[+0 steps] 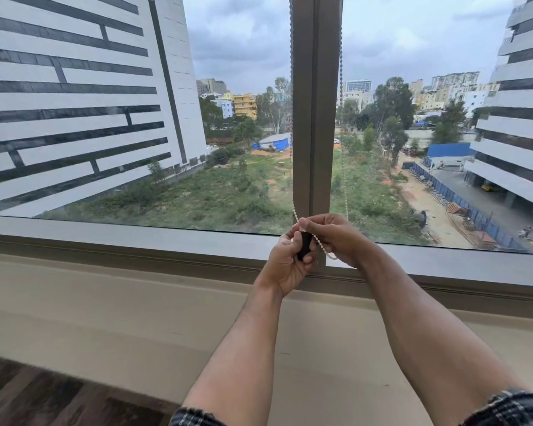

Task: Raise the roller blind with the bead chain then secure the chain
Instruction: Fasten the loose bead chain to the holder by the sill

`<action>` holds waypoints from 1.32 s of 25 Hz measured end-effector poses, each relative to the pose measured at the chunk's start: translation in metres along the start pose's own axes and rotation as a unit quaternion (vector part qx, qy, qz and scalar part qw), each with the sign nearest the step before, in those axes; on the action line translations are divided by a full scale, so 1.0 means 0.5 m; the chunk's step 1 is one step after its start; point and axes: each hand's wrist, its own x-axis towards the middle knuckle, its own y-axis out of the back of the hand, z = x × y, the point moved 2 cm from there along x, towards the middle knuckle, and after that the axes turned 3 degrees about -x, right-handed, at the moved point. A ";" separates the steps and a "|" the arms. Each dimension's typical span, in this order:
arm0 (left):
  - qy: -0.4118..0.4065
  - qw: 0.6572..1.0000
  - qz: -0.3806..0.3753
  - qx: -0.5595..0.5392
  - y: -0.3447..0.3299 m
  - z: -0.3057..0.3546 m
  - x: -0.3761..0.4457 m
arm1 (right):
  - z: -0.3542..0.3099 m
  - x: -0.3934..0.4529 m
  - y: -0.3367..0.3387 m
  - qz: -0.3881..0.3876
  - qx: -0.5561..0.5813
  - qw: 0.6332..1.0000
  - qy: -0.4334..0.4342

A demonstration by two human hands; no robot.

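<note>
1. Nearest to us, two bare forearms reach toward the window mullion (pixel 313 118), with rolled plaid sleeves (pixel 505 408) at the bottom edge of the view.
2. Our left hand (pixel 285 262) sits just below and left of the mullion's foot, fingers (pixel 286 241) curled shut around a small black piece (pixel 304 245) — we cannot tell exactly what it is.
3. Our right hand (pixel 336 236) is touching the left one, directly in front of the mullion's foot; thumb and fingers pinch the bead chain (pixel 320 245), which runs slantwise across the black piece and loops under the hand.
4. From that pinch the chain climbs along the mullion's left edge, and a second strand hangs along its right edge — both run out of the top of the view.
5. The window sill (pixel 105 241) runs left and right from the mullion's base.
6. Beyond the glass on either side of the mullion we see tall buildings, a green lot and cloudy sky.
</note>
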 end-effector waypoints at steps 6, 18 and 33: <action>-0.054 0.971 0.088 0.217 0.003 -0.001 0.012 | -0.001 -0.007 -0.004 0.047 0.049 0.997 0.039; -0.161 0.888 0.166 0.399 -0.013 -0.018 0.008 | 0.013 0.001 0.012 0.079 -0.014 0.997 0.018; -0.127 0.933 0.134 0.308 0.007 0.032 0.002 | -0.009 0.003 0.055 0.041 -0.053 0.994 0.081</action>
